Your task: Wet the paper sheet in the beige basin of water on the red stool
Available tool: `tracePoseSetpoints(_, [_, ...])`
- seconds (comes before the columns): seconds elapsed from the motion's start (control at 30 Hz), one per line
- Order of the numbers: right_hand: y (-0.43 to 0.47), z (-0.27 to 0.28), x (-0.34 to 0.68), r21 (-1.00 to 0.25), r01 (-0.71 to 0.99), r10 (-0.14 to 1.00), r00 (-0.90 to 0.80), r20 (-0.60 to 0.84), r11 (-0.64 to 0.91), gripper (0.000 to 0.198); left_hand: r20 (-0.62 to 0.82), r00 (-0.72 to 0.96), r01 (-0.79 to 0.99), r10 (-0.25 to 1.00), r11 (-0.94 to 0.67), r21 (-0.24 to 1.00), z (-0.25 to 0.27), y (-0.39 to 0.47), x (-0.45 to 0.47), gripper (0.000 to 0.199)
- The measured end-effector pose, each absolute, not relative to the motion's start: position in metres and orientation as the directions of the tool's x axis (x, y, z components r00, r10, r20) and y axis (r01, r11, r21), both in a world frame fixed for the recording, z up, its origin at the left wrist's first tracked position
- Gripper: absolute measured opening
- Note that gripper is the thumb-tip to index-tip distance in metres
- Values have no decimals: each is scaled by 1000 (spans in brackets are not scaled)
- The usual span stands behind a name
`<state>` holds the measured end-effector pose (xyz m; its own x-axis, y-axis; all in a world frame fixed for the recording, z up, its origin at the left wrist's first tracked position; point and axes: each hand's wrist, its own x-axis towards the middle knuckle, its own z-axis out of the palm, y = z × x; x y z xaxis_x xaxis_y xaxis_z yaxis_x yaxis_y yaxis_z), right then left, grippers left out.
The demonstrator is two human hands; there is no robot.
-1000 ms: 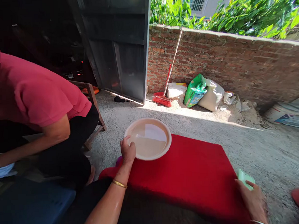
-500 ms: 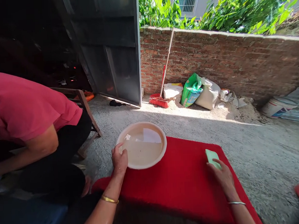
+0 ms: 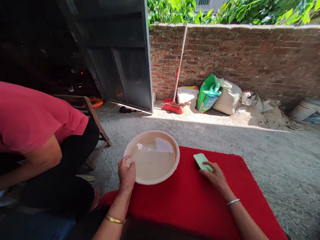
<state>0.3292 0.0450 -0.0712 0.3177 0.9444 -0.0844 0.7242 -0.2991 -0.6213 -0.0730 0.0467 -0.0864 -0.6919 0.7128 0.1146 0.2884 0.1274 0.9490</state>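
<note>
A round, pale plastic basin (image 3: 152, 179) of water stands at the far left end of the red-covered table (image 3: 184, 200). My left hand (image 3: 127, 173) grips the basin's left rim, thumb on the inner side; the other fingers are partly hidden. Over the red cloth, my right hand (image 3: 214, 175) holds a pale green, flat piece (image 3: 200, 159) shaped like a phone case, with rounded corners and a small dark spot near its far edge. This piece is apart from the basin, to its right.
At left, a person in a red shirt (image 3: 35, 118) bends forward near a wooden chair (image 3: 92, 116). Behind are a dark metal door (image 3: 120, 58) and a brick wall (image 3: 247, 56). A broom (image 3: 180, 59), a green sack (image 3: 208, 93) and a white sack (image 3: 229, 97) stand by the wall.
My right hand has moved left with the pale green case, closer to the basin. My left hand stays on the basin's rim. The view has shifted slightly.
</note>
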Motion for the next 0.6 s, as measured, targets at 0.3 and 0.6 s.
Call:
tracePoseSetpoints(0.3, [53,-31,427,-410,442,537,831,-149,-798,73,115,-711,297,694,148,943,-78,44,-64,35])
tracePoseSetpoints(0.6, [109,-65,238,-567,747,934,334,-128,-346,54,93,-710,271,698,149,951,-77,43,-66,33])
